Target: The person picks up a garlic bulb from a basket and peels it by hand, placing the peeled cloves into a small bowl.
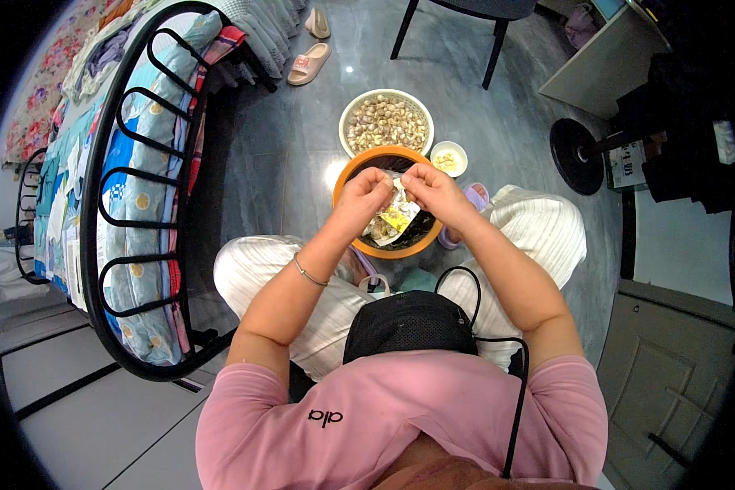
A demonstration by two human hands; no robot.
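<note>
Over an orange-rimmed basin, my left hand and my right hand are close together with their fingers pinched. Whatever is between the fingertips is too small to make out. Below them in the basin lies a white and yellow wrapper with pale scraps around it, and the basin's inside looks dark. Just beyond stands a white basin full of garlic cloves. A small white bowl to the right holds a few pale yellow peeled cloves.
A black metal bed frame with bedding stands on the left. Slippers lie on the grey floor at the far side, near a dark chair. A stand with a round black base is on the right, by a grey door.
</note>
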